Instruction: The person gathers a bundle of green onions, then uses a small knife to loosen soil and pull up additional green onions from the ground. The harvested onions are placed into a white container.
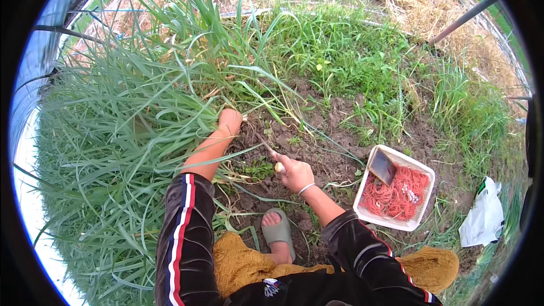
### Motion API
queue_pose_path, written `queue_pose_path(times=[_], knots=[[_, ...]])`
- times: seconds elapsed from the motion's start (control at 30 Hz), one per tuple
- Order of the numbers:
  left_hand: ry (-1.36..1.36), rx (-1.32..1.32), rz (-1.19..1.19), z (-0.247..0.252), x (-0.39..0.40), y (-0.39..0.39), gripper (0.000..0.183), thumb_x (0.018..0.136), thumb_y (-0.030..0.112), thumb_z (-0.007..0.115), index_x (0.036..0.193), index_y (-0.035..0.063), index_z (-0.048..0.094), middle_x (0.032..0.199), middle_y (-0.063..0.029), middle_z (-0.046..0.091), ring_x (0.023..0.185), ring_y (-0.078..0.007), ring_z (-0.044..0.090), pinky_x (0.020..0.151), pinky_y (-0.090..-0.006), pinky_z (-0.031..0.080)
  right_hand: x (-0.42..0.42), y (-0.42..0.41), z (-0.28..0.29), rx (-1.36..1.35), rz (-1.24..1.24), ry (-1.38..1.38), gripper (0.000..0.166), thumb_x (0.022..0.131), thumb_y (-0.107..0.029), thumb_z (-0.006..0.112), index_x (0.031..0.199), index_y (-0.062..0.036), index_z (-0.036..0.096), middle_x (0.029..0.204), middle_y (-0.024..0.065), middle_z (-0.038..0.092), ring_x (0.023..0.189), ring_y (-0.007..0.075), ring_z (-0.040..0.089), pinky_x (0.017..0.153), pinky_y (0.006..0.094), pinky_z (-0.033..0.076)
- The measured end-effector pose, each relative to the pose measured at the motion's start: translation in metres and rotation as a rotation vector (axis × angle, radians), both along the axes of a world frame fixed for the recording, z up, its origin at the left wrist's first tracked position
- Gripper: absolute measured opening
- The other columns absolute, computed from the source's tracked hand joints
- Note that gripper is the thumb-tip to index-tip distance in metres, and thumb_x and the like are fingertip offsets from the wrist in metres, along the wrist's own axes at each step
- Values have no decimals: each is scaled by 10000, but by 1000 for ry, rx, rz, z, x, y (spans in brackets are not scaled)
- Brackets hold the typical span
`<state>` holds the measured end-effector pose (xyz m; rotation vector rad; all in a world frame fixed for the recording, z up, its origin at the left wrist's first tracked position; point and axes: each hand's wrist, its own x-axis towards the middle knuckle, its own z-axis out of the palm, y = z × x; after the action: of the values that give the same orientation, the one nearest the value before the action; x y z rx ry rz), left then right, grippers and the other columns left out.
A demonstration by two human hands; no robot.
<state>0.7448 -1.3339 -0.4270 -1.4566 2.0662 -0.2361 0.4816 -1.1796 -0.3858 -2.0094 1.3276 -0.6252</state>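
Note:
My left hand (pixel 230 122) is closed around the base of a clump of long, strap-leaved green plants (pixel 187 114), which look like chives or leeks. Leaves hide part of its fingers. In my right hand (pixel 297 175) is a hand tool with a pale handle (pixel 280 167). Its narrow metal blade (pixel 265 143) points away from me, its tip at the soil just below and to the right of my left hand. The shape of the blade's end is hard to make out against the dirt.
A white plastic basket (pixel 364 204) of red rubber bands (pixel 395 199) stands at right, a phone-like dark slab (pixel 382 166) on top. Farther right lies a white plastic bag (pixel 482 214). Weeds (pixel 361 63) grow ahead. Metal poles (pixel 465 18) slant at the edges. My sandalled foot (pixel 278 231) is below.

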Motion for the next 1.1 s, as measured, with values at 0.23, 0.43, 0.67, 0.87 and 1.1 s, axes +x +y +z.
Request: queue_pose_path(times=[0.23, 0.43, 0.67, 0.87, 1.1], knots=[[263, 72, 11, 8, 9, 26, 108, 722, 101, 590, 700, 63, 688, 730, -121, 667, 695, -291, 656, 602, -393, 524, -22, 3, 84, 204, 48, 176, 317, 796, -136, 559, 1111, -148, 518, 730, 143, 633, 656, 342, 626, 578, 469, 486], [186, -143, 135, -27, 20, 19, 127, 747, 128, 576, 743, 74, 690, 690, -103, 649, 687, -244, 659, 562, -354, 508, 25, -28, 33, 171, -5, 52, 260, 807, -167, 562, 1066, -159, 550, 713, 158, 632, 663, 349, 622, 588, 475, 481], [257, 95, 253, 27, 0, 11, 108, 721, 80, 592, 796, 63, 669, 835, -140, 678, 778, -311, 662, 666, -416, 527, 12, -26, -29, 594, -372, -623, 196, 823, -163, 638, 1004, -97, 601, 693, 78, 638, 534, 224, 581, 537, 335, 478], [348, -5, 240, 67, 22, 48, 98, 751, 66, 555, 826, 42, 613, 819, -165, 649, 798, -340, 645, 680, -459, 513, -3, 12, 3, 347, -233, -433, 228, 815, -197, 655, 1002, -79, 601, 728, 125, 650, 618, 262, 625, 571, 382, 489], [102, -344, -78, 32, 44, 21, 92, 741, 139, 558, 741, 98, 640, 752, -53, 615, 819, -230, 568, 716, -395, 409, -11, -14, 105, 272, 6, 97, 253, 785, -162, 609, 1036, -132, 604, 743, 180, 637, 690, 359, 626, 608, 464, 485]])
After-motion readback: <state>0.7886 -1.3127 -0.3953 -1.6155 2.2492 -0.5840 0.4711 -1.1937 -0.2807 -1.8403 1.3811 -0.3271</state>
